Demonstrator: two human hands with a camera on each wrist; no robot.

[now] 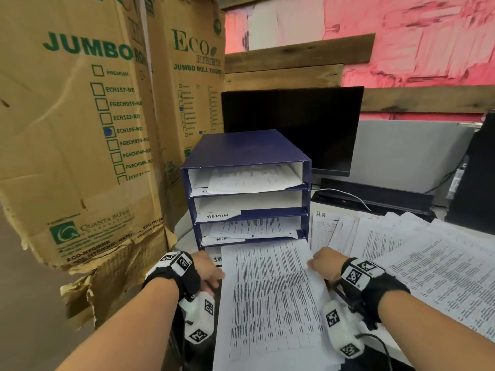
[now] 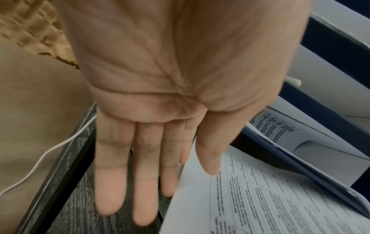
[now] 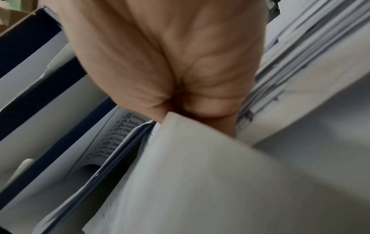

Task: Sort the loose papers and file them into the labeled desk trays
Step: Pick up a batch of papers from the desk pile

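A printed sheet lies lengthwise from the bottom centre of the head view up toward the blue tray stack — its long axis points straight at the lowest slot, whose label is half hidden by the sheet's far edge. The far end already meets the mouth of that bottom tray, below the tray marked H.R.

The right hand pinches the sheet's right edge, thumb on top; in the right wrist view its fingers are curled under the paper. The left hand lies at the sheet's left edge with its fingers straight and together, the thumb resting on the page — guiding, not clamping.

Judging by this, the coming move is a push along the sheet's length, away from the person into the slot. Both hands sit level, mid-sheet. The loose papers fan out at the right of the frame.
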